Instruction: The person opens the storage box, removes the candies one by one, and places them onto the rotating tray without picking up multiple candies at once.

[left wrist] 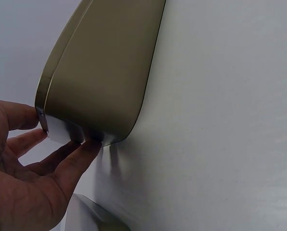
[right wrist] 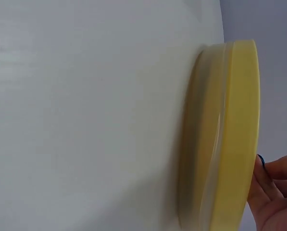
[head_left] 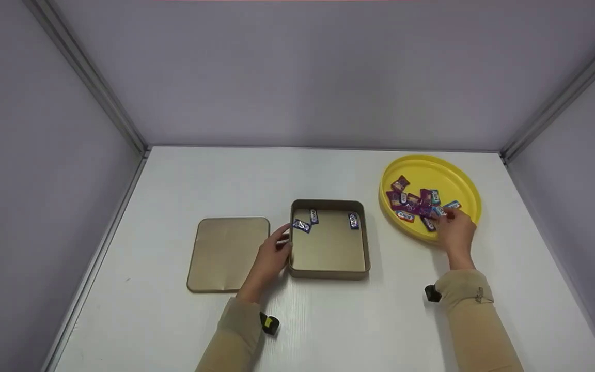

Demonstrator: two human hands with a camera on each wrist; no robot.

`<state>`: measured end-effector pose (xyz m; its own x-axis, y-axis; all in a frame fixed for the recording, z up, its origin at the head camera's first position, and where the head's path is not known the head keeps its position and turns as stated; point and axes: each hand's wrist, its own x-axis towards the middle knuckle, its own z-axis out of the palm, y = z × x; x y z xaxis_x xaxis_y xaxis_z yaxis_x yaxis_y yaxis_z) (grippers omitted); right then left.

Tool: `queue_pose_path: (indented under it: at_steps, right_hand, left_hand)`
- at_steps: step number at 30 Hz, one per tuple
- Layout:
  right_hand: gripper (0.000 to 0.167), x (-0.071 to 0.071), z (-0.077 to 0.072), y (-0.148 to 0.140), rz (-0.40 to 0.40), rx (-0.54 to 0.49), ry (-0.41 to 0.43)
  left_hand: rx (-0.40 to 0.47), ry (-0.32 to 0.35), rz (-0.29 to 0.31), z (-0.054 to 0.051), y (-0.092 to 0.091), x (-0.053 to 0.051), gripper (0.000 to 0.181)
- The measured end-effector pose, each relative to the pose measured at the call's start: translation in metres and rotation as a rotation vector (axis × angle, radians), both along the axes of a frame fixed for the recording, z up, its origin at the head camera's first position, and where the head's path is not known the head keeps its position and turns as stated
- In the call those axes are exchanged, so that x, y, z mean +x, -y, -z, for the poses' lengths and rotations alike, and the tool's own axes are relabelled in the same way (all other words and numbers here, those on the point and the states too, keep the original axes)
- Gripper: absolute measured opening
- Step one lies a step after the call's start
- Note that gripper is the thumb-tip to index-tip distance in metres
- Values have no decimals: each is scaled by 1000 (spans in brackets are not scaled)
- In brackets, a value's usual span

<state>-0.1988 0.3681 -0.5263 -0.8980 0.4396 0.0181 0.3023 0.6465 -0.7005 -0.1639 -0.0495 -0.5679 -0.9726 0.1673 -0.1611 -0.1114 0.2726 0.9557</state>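
A square gold tin box [head_left: 328,248] stands in the middle of the table with 3 dark blue wrapped candies [head_left: 354,221] inside, towards its far end. Fingertips of my left hand [head_left: 272,256] touch the outside of its left wall; the left wrist view shows these fingers [left wrist: 73,166] extended against the metal. Over the near right part of a round yellow tray [head_left: 452,178], my right hand [head_left: 456,232] pinches a light blue wrapped candy [head_left: 438,211]. Only a blue edge [right wrist: 261,160] of it shows in the right wrist view, behind the tray's rim. Several purple candies [head_left: 411,202] lie beside it.
A flat gold lid [head_left: 229,253] lies left of the tin on the white table [head_left: 354,325]. A red wrapped candy [head_left: 405,216] is also in the yellow tray. Pale panels [head_left: 318,77] enclose the table at the back and both sides.
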Motion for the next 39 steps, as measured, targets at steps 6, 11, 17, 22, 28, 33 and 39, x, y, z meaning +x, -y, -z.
queue_pose_path:
  at_steps: [6, 11, 17, 22, 28, 33, 39]
  right_hand:
    - [40, -8, -1, -11, 7, -44, 85]
    - [56, -12, 2, -17, -51, -64, 122]
    - [59, -7, 3, -10, -150, -30, 86]
    - [54, -2, 1, 5, -219, 44, 52]
    - [61, 6, -8, 31, -255, 236, 116]
    - [63, 11, -11, 56, -305, 344, 73]
    - [60, 14, -11, 86, -399, 400, -2]
  left_hand:
    - [-11, 10, -9, 1, -1, -1, 49]
    - [-18, 8, -4, 1, -2, 0, 49]
    - [-22, 7, 0, 0, -1, 0, 49]
    - [-2, 7, 1, 0, -1, 1, 49]
    - [38, 34, 3, -2, 0, 1, 49]
    - [39, 38, 0, -2, 0, 1, 49]
    - [45, 59, -4, 0, 0, 0, 50]
